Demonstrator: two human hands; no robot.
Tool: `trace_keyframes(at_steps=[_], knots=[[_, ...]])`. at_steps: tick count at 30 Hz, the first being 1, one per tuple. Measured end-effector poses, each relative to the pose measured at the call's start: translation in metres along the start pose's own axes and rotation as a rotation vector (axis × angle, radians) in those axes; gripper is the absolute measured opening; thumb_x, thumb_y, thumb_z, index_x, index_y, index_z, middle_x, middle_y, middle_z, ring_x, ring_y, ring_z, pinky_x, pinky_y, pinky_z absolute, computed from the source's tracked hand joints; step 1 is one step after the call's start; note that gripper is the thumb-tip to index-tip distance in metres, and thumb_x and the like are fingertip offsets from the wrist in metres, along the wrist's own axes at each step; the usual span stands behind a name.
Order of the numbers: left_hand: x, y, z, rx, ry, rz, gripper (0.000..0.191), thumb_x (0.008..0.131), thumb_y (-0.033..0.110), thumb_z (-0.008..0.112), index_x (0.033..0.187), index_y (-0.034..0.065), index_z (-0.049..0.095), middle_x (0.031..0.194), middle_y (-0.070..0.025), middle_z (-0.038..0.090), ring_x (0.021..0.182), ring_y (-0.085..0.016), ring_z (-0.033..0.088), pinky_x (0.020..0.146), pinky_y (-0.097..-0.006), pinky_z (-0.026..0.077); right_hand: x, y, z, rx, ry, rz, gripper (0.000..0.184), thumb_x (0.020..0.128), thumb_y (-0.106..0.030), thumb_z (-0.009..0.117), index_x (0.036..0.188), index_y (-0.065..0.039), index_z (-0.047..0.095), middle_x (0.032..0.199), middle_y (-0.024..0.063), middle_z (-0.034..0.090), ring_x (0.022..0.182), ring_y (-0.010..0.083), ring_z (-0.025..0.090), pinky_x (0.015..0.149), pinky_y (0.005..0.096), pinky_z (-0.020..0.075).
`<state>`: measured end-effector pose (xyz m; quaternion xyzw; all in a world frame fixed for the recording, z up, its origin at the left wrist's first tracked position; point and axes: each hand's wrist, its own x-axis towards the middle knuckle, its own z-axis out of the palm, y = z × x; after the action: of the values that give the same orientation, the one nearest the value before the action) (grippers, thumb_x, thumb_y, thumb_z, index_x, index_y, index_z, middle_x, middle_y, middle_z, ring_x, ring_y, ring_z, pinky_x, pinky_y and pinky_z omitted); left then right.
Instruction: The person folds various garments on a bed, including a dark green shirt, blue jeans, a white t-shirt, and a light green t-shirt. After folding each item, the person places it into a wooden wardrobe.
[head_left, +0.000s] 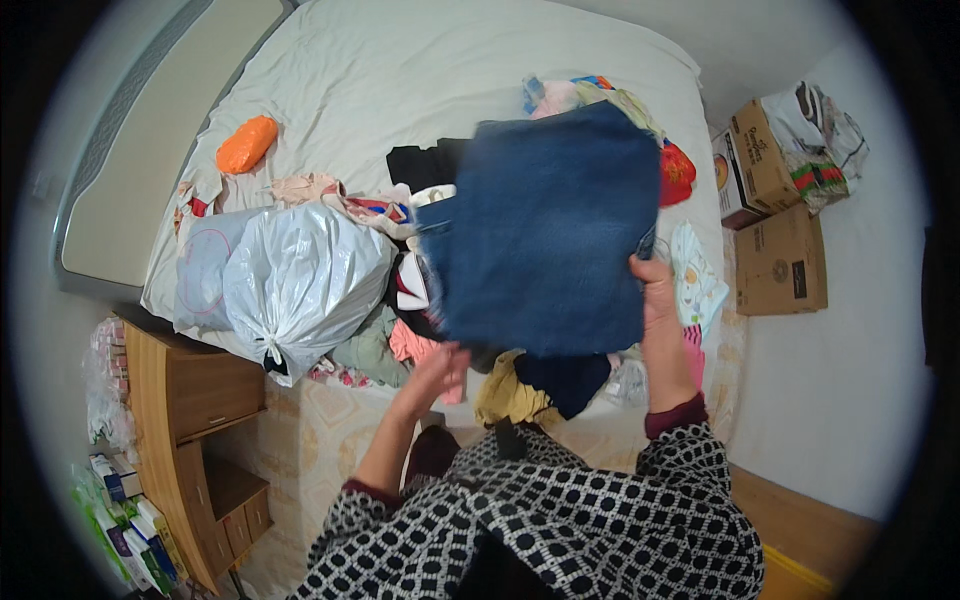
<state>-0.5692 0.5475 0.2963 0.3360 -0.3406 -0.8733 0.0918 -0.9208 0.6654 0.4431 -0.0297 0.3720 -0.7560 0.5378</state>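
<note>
A folded blue denim garment is held up over the bed. My right hand grips its right edge, thumb on the near face. Beside the lower left corner of the denim is my left hand, fingers somewhat blurred; whether it touches the cloth I cannot tell. Under and around the denim lie a black garment, a mustard-yellow cloth, a dark navy cloth and a salmon-pink cloth. A tied white plastic bag stands left of these clothes.
The bed bears an orange plastic bundle, a red item and a pale printed cloth. Cardboard boxes stand by the right wall. A wooden cabinet is at the lower left.
</note>
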Motion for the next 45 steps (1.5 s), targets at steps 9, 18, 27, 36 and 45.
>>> trace_keyframes(at_steps=[9, 18, 27, 36, 45], knots=[[-0.059, 0.048, 0.011, -0.616, -0.292, 0.027, 0.053, 0.094, 0.035, 0.048, 0.136, 0.0039, 0.040, 0.133, -0.0125, 0.049, 0.118, -0.028, 0.051, 0.099, -0.0426, 0.043, -0.083, 0.151, 0.042, -0.175, -0.013, -0.017, 0.050, 0.082, -0.008, 0.063, 0.128, 0.003, 0.046, 0.118, 0.0143, 0.058, 0.103, 0.0226, 0.059, 0.091, 0.0345, 0.0462], [-0.117, 0.055, -0.005, -0.597, -0.528, -0.049, 0.052, 0.095, 0.036, 0.045, 0.136, 0.0031, 0.041, 0.133, -0.0135, 0.050, 0.117, -0.029, 0.052, 0.099, -0.0432, 0.043, -0.156, 0.256, 0.146, -1.598, 0.141, -0.475, 0.086, 0.071, -0.048, 0.072, 0.135, -0.001, 0.038, 0.138, 0.0277, 0.032, 0.127, 0.0413, 0.035, 0.106, 0.0426, 0.0282], [-0.167, 0.047, 0.013, -0.105, -0.310, -0.123, 0.065, 0.091, 0.051, 0.051, 0.136, 0.0057, 0.038, 0.124, -0.0102, 0.051, 0.109, -0.020, 0.055, 0.091, -0.0340, 0.047, -0.182, 0.287, 0.139, -1.134, 0.206, -0.336, 0.106, 0.068, -0.052, 0.072, 0.139, 0.011, 0.024, 0.131, 0.0334, 0.039, 0.125, 0.0397, 0.039, 0.105, 0.0389, 0.0291], [-0.251, 0.022, 0.015, 0.188, -0.428, -0.033, 0.084, 0.074, 0.015, 0.069, 0.143, 0.0060, 0.021, 0.125, -0.0124, 0.047, 0.112, -0.023, 0.050, 0.095, -0.0358, 0.042, -0.262, 0.308, 0.132, -1.297, 0.151, -0.271, 0.087, 0.071, -0.034, 0.064, 0.138, 0.008, 0.028, 0.127, 0.0343, 0.043, 0.119, 0.0425, 0.045, 0.100, 0.0382, 0.0363], [-0.299, -0.024, -0.037, -0.180, -0.184, -0.213, 0.039, 0.087, 0.025, 0.060, 0.115, -0.0021, 0.057, 0.103, -0.0157, 0.066, 0.088, -0.027, 0.066, 0.082, -0.0388, 0.053, -0.400, 0.293, 0.042, -0.418, 0.306, -0.316, 0.028, 0.073, -0.005, 0.060, 0.099, 0.003, 0.063, 0.084, 0.0066, 0.066, 0.071, 0.0138, 0.061, 0.068, 0.0255, 0.0488]])
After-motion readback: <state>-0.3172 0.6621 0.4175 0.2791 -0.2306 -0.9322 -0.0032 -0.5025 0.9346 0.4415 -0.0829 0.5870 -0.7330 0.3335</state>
